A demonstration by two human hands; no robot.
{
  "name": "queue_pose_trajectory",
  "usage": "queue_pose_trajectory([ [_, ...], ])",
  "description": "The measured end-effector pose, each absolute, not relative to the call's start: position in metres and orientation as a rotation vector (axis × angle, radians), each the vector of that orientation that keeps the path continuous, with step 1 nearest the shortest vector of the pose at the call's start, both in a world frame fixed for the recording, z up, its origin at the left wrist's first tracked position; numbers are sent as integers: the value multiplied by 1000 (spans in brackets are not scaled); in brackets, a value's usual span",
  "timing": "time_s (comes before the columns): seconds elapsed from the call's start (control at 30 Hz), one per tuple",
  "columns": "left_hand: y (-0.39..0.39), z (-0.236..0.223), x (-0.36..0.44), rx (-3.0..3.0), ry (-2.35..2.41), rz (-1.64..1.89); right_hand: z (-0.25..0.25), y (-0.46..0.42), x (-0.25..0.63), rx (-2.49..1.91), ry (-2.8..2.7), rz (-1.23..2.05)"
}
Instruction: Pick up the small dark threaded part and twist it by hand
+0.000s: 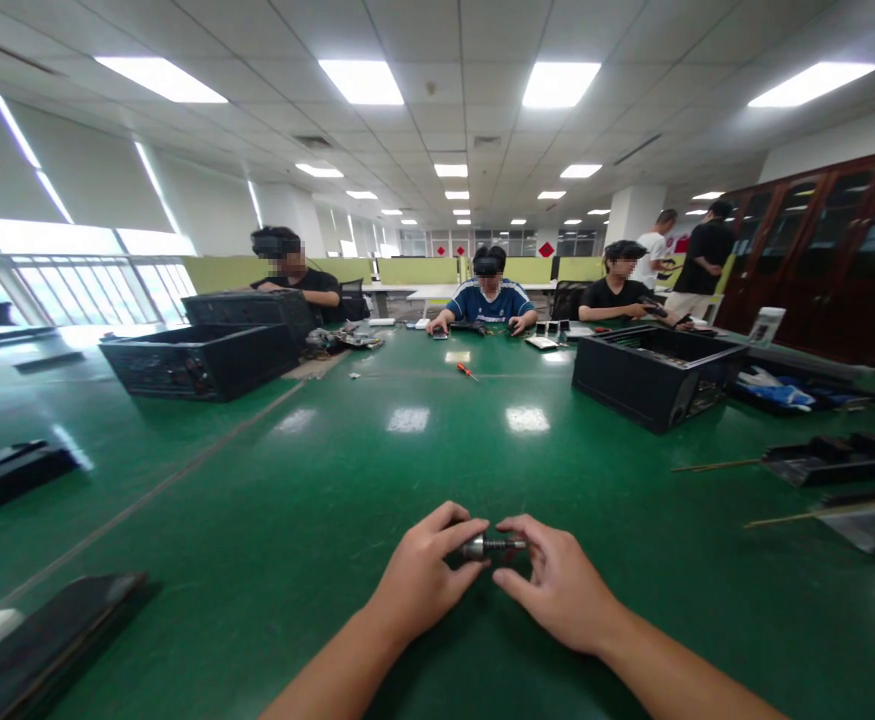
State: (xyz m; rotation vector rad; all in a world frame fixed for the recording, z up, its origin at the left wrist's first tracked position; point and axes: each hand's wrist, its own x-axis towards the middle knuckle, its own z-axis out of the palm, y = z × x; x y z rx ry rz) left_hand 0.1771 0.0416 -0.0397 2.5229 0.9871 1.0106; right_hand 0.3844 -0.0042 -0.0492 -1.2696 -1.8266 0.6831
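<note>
Small cylindrical metal part (495,545) held just above the near middle of the green tabletop (377,450), lying crosswise between both hands. Left hand (429,570): thumb and fingers clamped on the thicker end, covering some of it. Right hand (557,575): thumb and index spread apart around the shaft's far tip; cannot tell whether the fingers behind grip it.

Around: open computer case (621,385) right of centre, second open case (216,365) on the left, another dark case behind that one, partly hiding a seated co-worker. Red-handled screwdriver (466,370) farther out, between the open cases. Heap of loose parts (341,340) beside the left case. At right, dark metal channel pieces (834,462) with thin brass-coloured rods (718,466) sticking out toward the middle; beyond, blue-and-white cloth (782,390) in a dark tray, and a pale translucent tub (767,325). Near left corner: flat black panel (47,650). Black oblong box (13,472) above it. Three co-workers seated opposite, two people standing behind.

Materials: part's thick end bright and smooth, shaft darker, ridged. Tabletop glossy, mirroring the ceiling lights; a pale seam runs diagonally at left. Cases boxy, matt black, sharp-edged. Panel worn along its edge. Cabinets (849,240) reddish-brown, glass-fronted.
</note>
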Motion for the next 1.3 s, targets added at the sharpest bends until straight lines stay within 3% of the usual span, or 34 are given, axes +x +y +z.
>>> queue_pose_trajectory([
  [1.3, 43, -43, 183, 2332, 939, 1065, -53, 6, 391, -1242, -1935, 547],
])
